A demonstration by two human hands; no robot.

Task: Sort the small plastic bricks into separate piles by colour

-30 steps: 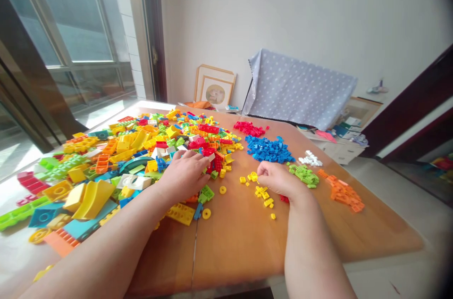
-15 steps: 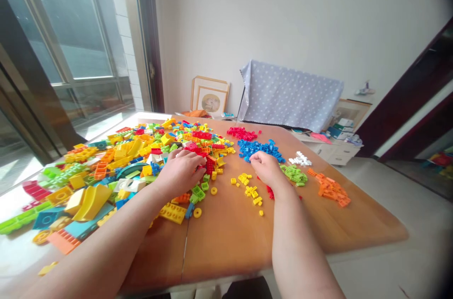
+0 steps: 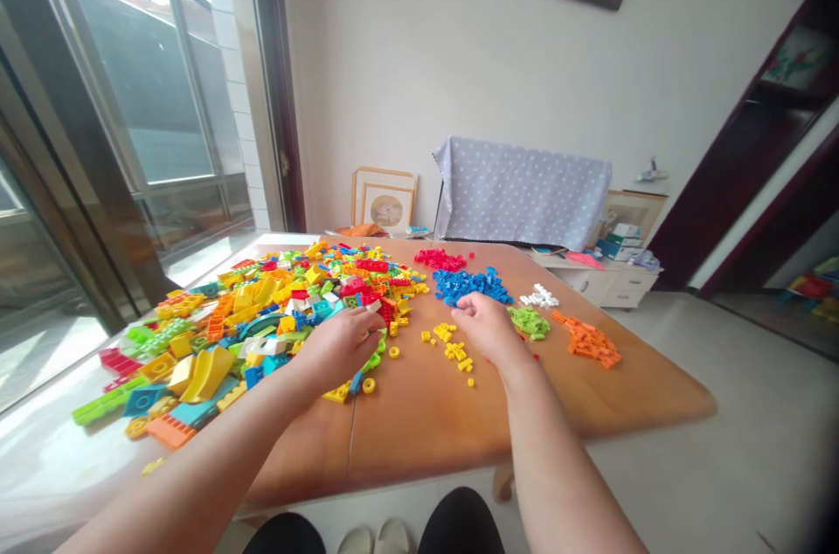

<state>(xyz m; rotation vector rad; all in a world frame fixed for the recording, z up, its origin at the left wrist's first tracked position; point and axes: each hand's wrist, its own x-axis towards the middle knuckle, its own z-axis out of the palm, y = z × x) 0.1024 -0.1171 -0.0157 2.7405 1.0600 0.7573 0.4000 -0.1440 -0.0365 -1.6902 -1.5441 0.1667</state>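
Seeing red (image 3: 440, 260), blue (image 3: 468, 285), yellow (image 3: 455, 350), green (image 3: 530, 323), white (image 3: 540, 297), orange piles (image 3: 591, 341) right of centre, big mixed heap (image 3: 247, 295) at left; judging far from done. Holding left hand (image 3: 344, 339) bent at heap's edge, right hand (image 3: 488, 327) curled by blue; failing to tell either grip.

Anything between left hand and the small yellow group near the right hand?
Yes, low pieces only: green bricks beside the left hand, then a loose yellow ring on the table. Nothing tall shows before the yellow group.
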